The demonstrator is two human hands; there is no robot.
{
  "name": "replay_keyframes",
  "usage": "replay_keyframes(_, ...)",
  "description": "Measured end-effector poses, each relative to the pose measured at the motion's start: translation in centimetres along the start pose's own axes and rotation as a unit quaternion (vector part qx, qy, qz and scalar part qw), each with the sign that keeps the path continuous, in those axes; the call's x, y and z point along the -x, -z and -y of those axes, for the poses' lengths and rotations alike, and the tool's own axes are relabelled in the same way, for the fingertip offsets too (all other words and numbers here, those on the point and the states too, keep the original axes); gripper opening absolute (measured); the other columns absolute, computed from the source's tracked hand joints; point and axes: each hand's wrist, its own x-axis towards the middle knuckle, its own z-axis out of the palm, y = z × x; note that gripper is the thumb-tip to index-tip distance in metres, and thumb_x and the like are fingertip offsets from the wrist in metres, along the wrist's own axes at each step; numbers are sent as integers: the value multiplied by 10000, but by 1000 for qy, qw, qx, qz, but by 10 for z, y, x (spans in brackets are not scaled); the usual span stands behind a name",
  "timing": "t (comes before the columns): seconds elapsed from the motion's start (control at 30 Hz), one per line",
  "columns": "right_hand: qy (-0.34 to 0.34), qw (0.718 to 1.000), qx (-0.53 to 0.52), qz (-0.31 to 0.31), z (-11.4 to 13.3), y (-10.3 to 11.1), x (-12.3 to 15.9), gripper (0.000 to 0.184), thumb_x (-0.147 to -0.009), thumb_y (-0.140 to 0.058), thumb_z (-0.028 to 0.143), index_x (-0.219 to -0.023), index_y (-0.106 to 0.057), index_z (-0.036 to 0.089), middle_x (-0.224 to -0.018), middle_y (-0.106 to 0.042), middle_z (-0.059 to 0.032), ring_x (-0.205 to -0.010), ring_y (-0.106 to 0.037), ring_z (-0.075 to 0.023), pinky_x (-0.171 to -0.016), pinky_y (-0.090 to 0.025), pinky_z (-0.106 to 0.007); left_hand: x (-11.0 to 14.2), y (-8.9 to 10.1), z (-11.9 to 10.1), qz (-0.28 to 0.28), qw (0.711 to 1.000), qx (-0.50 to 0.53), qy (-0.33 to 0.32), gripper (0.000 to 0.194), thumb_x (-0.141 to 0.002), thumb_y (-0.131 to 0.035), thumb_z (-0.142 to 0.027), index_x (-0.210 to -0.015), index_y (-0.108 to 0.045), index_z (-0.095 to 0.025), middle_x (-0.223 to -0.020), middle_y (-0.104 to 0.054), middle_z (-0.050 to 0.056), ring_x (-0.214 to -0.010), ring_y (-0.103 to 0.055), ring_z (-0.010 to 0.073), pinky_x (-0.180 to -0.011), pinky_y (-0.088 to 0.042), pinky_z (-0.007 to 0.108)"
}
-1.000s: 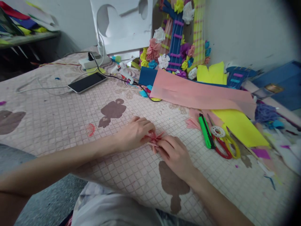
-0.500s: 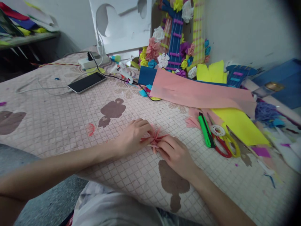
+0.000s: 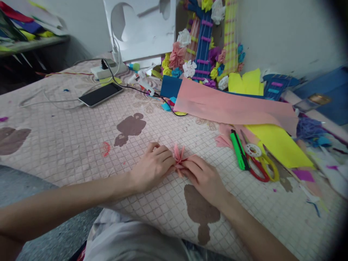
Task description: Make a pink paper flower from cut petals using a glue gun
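A small pink paper flower with narrow pointed petals is between my two hands, just above the patterned tablecloth. My left hand pinches its left side, the fingers curled and the back of the hand upward. On the right side, my right hand grips the flower's base between thumb and fingers. My fingertips hide part of the flower's lower middle. Off to the right lie a green box cutter and scissors with red and yellow handles.
A long pink paper sheet lies across the back right, over yellow paper. Farther back are a phone, a glue gun with its cord, and a power strip. Decorated paper guitars lean against the wall.
My left hand has shifted slightly down at the flower's left side, and more upper petals show now. My right hand keeps its grip in nearly the same place.
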Motion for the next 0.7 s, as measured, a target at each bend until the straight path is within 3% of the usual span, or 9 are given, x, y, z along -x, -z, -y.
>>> replay_keyframes(0.43, 8, 1000, 22, -13, -1, -2, 1, 161, -919, -461, 168, -912, -623, 174, -879, -620, -49, -812, -578, -151, -731, -492, -285, 1, 0, -3, -17, 1000, -11, 6, 196, -946, -442, -249, -856, -597, -170, -839, -618, 33, -869, -515, 186, -861, -315, 397)
replay_keyframes(0.53, 3, 999, 8, -41, 1, 0, 0, 137, -907, -487, 188, -920, -621, 165, -893, -608, -64, -842, -560, -166, -750, -485, -306, 1, -2, -2, -21, 1000, -14, 9, 174, -934, -462, -235, -842, -590, -160, -824, -607, 30, -858, -514, 186, -861, -314, 401)
replay_keyframes(0.7, 8, 997, 38, -69, 11, 0, -2, 137, -860, -561, 235, -749, -608, 168, -754, -581, -46, -806, -508, -186, -736, -442, -339, 1, -3, -2, -21, 1000, -14, 14, 179, -928, -471, -241, -805, -574, -161, -785, -592, 20, -821, -502, 175, -845, -316, 389)
